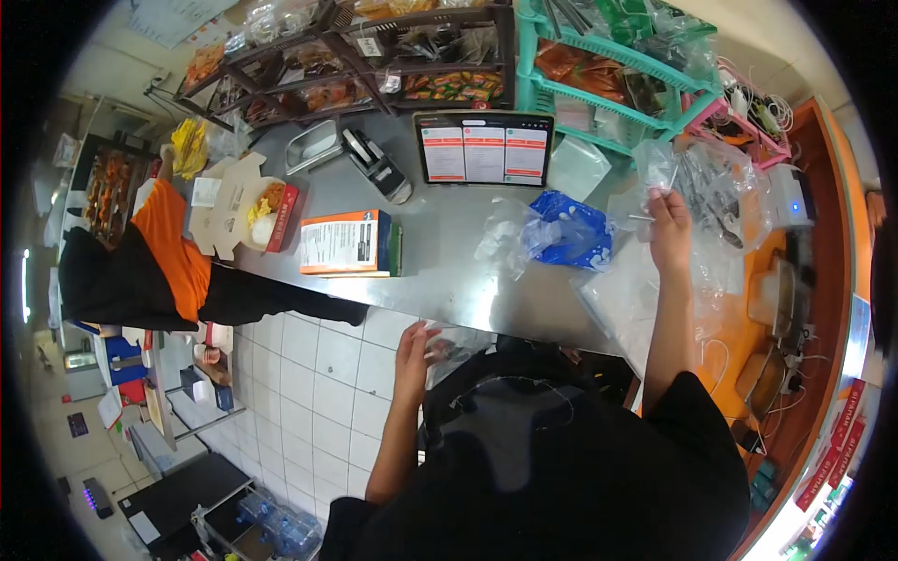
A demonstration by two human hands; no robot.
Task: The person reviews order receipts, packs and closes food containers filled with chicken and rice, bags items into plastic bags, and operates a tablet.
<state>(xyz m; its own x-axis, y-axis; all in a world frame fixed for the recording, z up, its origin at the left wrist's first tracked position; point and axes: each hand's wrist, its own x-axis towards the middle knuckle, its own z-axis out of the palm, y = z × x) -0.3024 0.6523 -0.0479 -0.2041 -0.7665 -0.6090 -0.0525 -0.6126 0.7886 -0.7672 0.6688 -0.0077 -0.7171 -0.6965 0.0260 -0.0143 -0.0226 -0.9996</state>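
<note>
My right hand (669, 224) is raised over the right side of the steel counter. Its fingers are pinched on a small clear plastic packet (659, 175), and a thin pale stick pokes out to the left of the fingers. What is inside the packet is too blurred to tell. Just beyond that hand lies a bag of wrapped plastic cutlery (716, 192). My left hand (412, 360) is low by the counter's front edge, fingers curled against a clear plastic bag (456, 353). Blue plastic packaging (569, 229) lies on the counter left of my right hand.
A tablet (484, 150) stands at the back, with a card terminal (377, 165) beside it. Further left are an orange box (346, 243) and an open meal box (281, 220). Stacked baskets (449, 56) line the wall. A co-worker in orange and black (168, 248) stands left.
</note>
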